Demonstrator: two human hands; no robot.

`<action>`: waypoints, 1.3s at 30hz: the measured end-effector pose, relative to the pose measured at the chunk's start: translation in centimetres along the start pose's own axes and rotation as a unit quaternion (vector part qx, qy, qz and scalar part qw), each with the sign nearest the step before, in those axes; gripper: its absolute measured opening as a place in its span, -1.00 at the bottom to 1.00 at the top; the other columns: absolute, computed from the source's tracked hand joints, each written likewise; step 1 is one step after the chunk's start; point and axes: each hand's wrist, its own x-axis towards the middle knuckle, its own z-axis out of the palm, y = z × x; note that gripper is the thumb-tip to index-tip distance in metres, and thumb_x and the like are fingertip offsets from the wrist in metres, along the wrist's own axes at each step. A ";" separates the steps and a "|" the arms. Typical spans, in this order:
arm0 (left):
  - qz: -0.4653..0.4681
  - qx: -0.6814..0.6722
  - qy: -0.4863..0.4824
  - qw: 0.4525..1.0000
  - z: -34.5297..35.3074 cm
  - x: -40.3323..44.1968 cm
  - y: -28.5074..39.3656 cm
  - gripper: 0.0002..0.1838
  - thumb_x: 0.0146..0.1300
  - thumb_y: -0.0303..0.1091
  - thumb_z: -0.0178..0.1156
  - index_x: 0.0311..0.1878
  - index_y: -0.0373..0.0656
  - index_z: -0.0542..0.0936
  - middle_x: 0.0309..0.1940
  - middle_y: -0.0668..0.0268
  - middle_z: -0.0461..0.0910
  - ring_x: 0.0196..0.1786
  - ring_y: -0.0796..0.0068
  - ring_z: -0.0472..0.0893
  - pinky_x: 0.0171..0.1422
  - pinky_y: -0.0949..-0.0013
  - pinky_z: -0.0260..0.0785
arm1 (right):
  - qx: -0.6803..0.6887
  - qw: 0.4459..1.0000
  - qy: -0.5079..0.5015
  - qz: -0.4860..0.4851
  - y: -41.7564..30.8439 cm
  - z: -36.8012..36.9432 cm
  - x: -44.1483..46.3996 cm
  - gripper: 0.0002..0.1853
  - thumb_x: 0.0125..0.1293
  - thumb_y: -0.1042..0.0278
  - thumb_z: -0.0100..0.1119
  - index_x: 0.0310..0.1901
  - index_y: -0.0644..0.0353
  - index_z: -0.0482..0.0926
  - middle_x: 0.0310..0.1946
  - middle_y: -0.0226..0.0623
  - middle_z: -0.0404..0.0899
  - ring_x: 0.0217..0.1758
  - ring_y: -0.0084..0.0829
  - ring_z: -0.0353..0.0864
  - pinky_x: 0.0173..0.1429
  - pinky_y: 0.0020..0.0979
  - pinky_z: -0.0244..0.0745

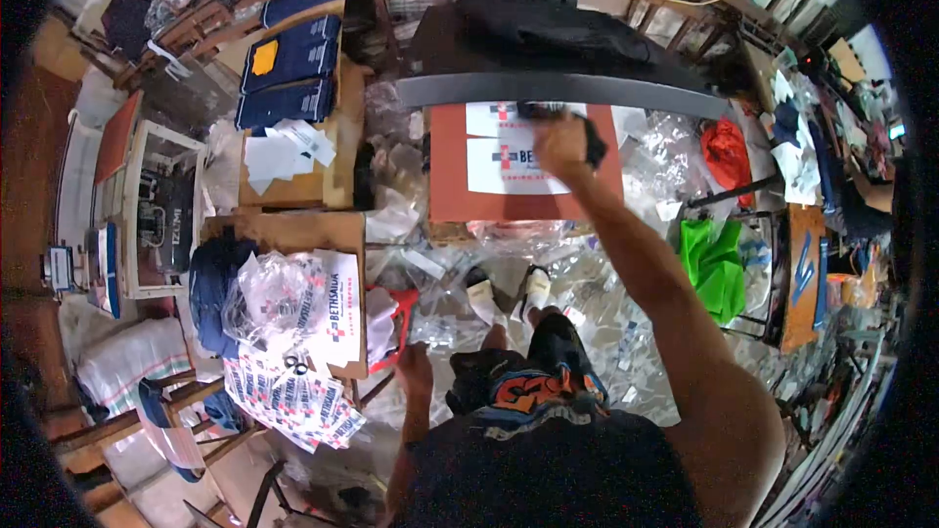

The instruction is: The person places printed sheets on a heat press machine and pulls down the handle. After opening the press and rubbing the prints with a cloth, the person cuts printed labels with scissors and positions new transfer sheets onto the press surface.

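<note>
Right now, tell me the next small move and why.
Probably bring the left hand to the lower white sheet to steady it: the right hand is over its print, while the left hangs low, away from the red board.

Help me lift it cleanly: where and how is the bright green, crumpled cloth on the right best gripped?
I'd pinch the bright green, crumpled cloth by a fold near its middle, coming from above: its wrinkles seem to offer something to grasp, and its upper face looks uncovered.
</note>
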 end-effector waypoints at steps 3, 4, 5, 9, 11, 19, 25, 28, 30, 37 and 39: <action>0.004 -0.154 0.000 0.988 1.4 2.2 3.4 -0.69 0.48 -0.25 0.10 -0.21 -0.27 0.72 -0.39 0.15 0.70 -0.29 0.26 0.65 -0.09 0.19 0.48 | 0.086 0.945 0.289 -0.126 -0.5 4.1 -1.5 -0.67 0.35 0.27 -0.02 -0.01 0.00 0.73 -0.03 -0.15 0.75 0.13 -0.04 0.58 0.18 0.04 0.46; -0.004 -0.161 -0.031 0.986 -0.5 2.1 7.5 -0.71 0.48 -0.27 0.12 -0.20 -0.27 0.72 -0.40 0.21 0.69 -0.30 0.33 0.64 -0.10 0.23 0.48 | 0.084 0.946 0.289 -0.122 0.9 4.0 -1.6 -0.67 0.35 0.27 -0.02 -0.01 0.00 0.73 -0.03 -0.15 0.75 0.13 -0.04 0.58 0.18 0.04 0.46; -0.013 -0.169 -0.059 0.984 -1.6 2.0 9.9 -0.73 0.49 -0.28 0.14 -0.18 -0.27 0.72 -0.41 0.26 0.68 -0.30 0.41 0.63 -0.11 0.27 0.48 | 0.099 0.970 0.206 -0.084 2.6 3.9 -1.5 -0.65 0.36 0.29 -0.04 0.01 -0.03 0.74 -0.02 -0.13 0.75 0.15 -0.02 0.58 0.18 0.05 0.48; 0.036 -0.163 -0.015 0.986 -0.1 4.8 6.4 -0.77 0.50 -0.31 0.16 -0.18 -0.25 0.71 -0.42 0.33 0.67 -0.27 0.51 0.63 -0.14 0.32 0.48 | 0.136 0.985 0.105 -0.019 7.6 3.1 -2.7 -0.65 0.34 0.34 0.01 0.03 -0.03 0.75 0.09 -0.09 0.72 0.20 0.06 0.57 0.23 0.05 0.54; 0.076 -0.095 0.014 0.993 1.0 6.1 4.4 -0.78 0.50 -0.30 0.18 -0.18 -0.24 0.70 -0.41 0.30 0.68 -0.27 0.51 0.63 -0.17 0.32 0.48 | 0.155 0.981 0.111 -0.022 8.7 3.1 -4.3 -0.67 0.31 0.36 0.06 0.01 0.01 0.75 0.18 -0.09 0.68 0.21 0.07 0.57 0.26 0.02 0.55; 0.137 -0.282 -0.054 0.948 -0.1 6.6 21.8 -0.71 0.51 -0.15 0.20 -0.14 -0.22 0.67 -0.45 0.26 0.68 -0.40 0.53 0.62 -0.27 0.36 0.43 | 0.631 0.753 0.034 -0.184 9.7 1.6 -12.1 -0.70 0.35 0.66 0.13 0.09 0.30 0.64 -0.02 -0.27 0.73 0.12 -0.43 0.66 0.20 -0.37 0.55; 0.160 -0.200 -0.010 0.967 2.6 8.2 24.9 -0.79 0.44 -0.24 0.27 -0.16 -0.21 0.65 -0.54 0.22 0.59 -0.48 0.49 0.57 -0.32 0.25 0.42 | 0.617 0.699 0.112 -0.345 14.1 -24.7 -15.1 -0.45 0.13 0.73 -0.03 0.18 0.29 0.67 0.17 -0.19 0.70 0.36 -0.33 0.59 0.52 -0.26 0.36; 0.240 -0.175 0.059 0.953 2.5 10.2 27.6 -0.79 0.44 -0.29 0.27 -0.18 -0.28 0.63 -0.52 0.24 0.53 -0.45 0.61 0.41 -0.36 0.36 0.30 | 0.512 0.778 0.180 -0.317 14.9 -32.0 -10.5 -0.51 0.35 0.40 0.15 0.32 0.17 0.50 0.29 -0.21 0.56 0.42 -0.29 0.51 0.55 -0.24 0.31; 0.250 -0.187 0.079 0.947 2.5 12.5 29.5 -0.80 0.45 -0.30 0.26 -0.14 -0.28 0.66 -0.53 0.26 0.54 -0.46 0.61 0.41 -0.38 0.37 0.26 | 0.459 0.814 0.153 -0.323 14.6 -33.2 -5.4 -0.35 0.50 0.08 0.18 0.54 -0.04 0.25 0.46 -0.27 0.37 0.51 -0.30 0.38 0.59 -0.20 0.23; 0.259 -0.153 0.167 0.939 2.5 20.0 36.7 -0.79 0.42 -0.29 0.24 -0.13 -0.25 0.71 -0.47 0.18 0.67 -0.45 0.36 0.61 -0.31 0.28 0.43 | 0.142 0.942 -0.045 -0.299 10.2 -26.0 2.0 0.06 0.43 -0.69 -0.48 0.35 0.22 0.54 0.33 0.13 0.54 0.42 0.11 0.51 0.51 -0.03 0.36; 0.282 -0.141 0.188 0.930 3.5 23.5 37.4 -0.78 0.42 -0.28 0.22 -0.14 -0.24 0.72 -0.48 0.16 0.67 -0.44 0.36 0.63 -0.28 0.28 0.46 | 0.206 0.929 0.043 -0.304 11.0 -27.2 -1.2 -0.07 0.51 -0.57 -0.38 0.29 0.22 0.58 0.22 0.14 0.62 0.34 0.13 0.57 0.44 -0.04 0.41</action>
